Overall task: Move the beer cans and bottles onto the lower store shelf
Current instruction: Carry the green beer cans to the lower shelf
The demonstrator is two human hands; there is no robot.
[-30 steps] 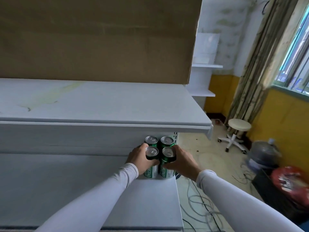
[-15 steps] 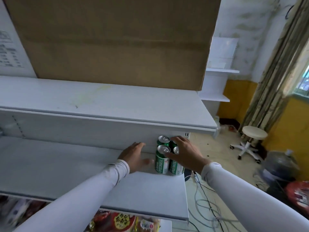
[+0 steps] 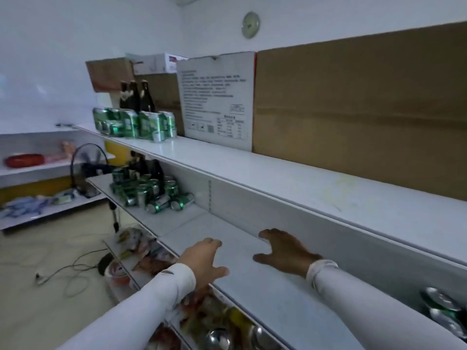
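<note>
Far left on the white upper shelf (image 3: pixel 227 157): green beer cans (image 3: pixel 141 125) with dark glass bottles (image 3: pixel 136 96) behind, a white printed carton (image 3: pixel 217 99) just beside them. Below, on the white lower store shelf (image 3: pixel 252 281), more green cans and bottles (image 3: pixel 149 188), several tipped over. Bare shelf stretches rightward from there. Left hand (image 3: pixel 204 261) at the front edge, fingers relaxed, holding nothing; right hand (image 3: pixel 283 251) over the shelf, fingers spread, empty. Two silver-topped green cans (image 3: pixel 442 309) at far right.

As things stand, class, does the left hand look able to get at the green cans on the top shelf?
Probably yes: the left hand is empty and nothing blocks the green cans, though they stand far along the top shelf.
</note>
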